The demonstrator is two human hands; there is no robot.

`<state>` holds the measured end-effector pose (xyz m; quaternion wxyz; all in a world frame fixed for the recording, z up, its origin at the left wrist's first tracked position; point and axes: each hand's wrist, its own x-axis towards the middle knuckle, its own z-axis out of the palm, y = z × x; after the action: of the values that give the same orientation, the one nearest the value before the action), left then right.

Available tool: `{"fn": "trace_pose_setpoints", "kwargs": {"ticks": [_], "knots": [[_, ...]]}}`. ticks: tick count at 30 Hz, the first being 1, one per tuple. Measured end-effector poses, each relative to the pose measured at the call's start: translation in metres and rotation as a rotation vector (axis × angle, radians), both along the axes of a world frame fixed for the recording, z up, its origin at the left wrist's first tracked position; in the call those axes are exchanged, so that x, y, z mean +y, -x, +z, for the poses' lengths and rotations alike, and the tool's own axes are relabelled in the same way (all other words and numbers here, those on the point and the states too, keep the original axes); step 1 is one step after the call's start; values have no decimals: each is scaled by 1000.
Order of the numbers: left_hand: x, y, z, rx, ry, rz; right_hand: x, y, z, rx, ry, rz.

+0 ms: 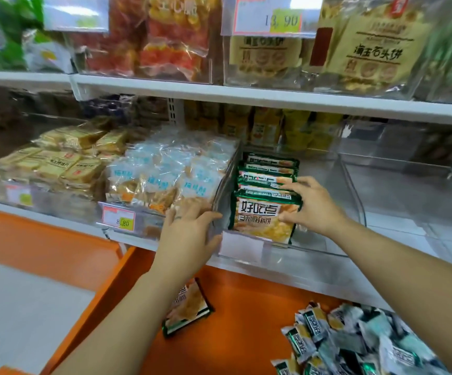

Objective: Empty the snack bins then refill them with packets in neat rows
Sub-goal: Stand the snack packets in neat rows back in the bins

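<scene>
A row of green-edged, yellow-printed foil snack packets point(266, 201) is leaned one behind another along the left side of a clear plastic bin point(327, 190) on a white shelf point(273, 100). The row is gripped by the right hand point(314, 207), its fingers point(291, 184) laid over the packet tops and the thumb pressed to the front packet. The bin's front left corner is clasped by the left hand point(189, 228) between fingers and thumb. Below the bin, one matching flat packet point(187, 311) is laid on an orange ledge point(246, 307), and a heap of small green-and-white wrapped packets point(354, 345) is piled below the bin's right end
</scene>
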<state>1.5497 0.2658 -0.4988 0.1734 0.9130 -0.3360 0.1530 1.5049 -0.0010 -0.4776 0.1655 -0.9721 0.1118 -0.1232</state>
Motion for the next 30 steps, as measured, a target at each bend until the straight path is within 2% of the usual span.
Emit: {"fn": "trace_pose_setpoints", "kwargs": {"ticks": [4,8,11,13,15,17,18,20,22,26,30], "knots": [[-2,-2,-5,-39,10,-12,12,-8,8,58,238,-58],[-2,7,-4,13,2,-13,24,-8,3,73,265,-79],[0,14,-6,-25,39,-34,30,0,12,90,237,-75],[6,16,-5,-72,143,-75,41,9,20,-34,184,-39],[18,17,-3,-78,202,-150,60,25,23,-261,130,67],[32,15,-5,-15,180,-213,84,46,18,-444,111,247],[40,13,-8,41,141,-221,96,57,10,-476,90,337],[57,4,-19,147,36,-204,115,73,-15,-395,45,450],[79,-7,-30,227,-28,-186,126,76,-48,-245,14,472],[133,-18,-58,254,32,-101,141,54,-110,100,-32,385],[159,-22,-94,338,144,-11,157,12,-160,302,-29,314]]}}
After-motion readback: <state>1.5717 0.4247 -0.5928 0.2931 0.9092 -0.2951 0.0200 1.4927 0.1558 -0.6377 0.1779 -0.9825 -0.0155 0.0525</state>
